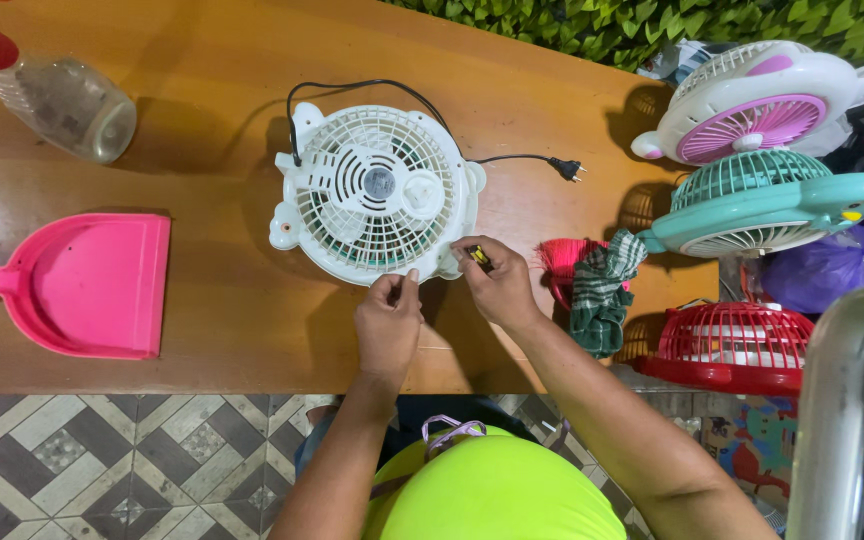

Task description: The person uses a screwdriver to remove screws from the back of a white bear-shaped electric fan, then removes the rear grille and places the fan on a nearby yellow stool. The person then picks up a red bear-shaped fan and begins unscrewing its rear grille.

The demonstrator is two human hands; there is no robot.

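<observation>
From the head camera, a white table fan (377,192) lies flat, grille side up, on the orange wooden surface (222,310). Its near rim sits directly beyond both hands, touching them.

The left hand (388,322) pinches the fan's near rim, its grip clenched on the plastic edge with fingertips (410,279) at the lower grille. The right hand (497,285) is just to the right of it, its grip grasping a small yellow-and-black tool (479,257) whose tip points at the fan's lower right foot; the exact kind of tool is too small to tell. The fan thus lies ahead of and slightly left of the right grip, and straight ahead of the left grip.

The fan's black cord (422,100) loops over its far side and ends in a plug (569,169) beyond the right hand. Right of the right hand lie a checked cloth (600,290) and a small red brush (564,258). Farther right stand a pink-and-white fan (762,100), a teal fan (772,200) and a red fan (737,345). Far left of the left hand lie a pink dustpan (82,285) and a clear spray bottle (62,100).
</observation>
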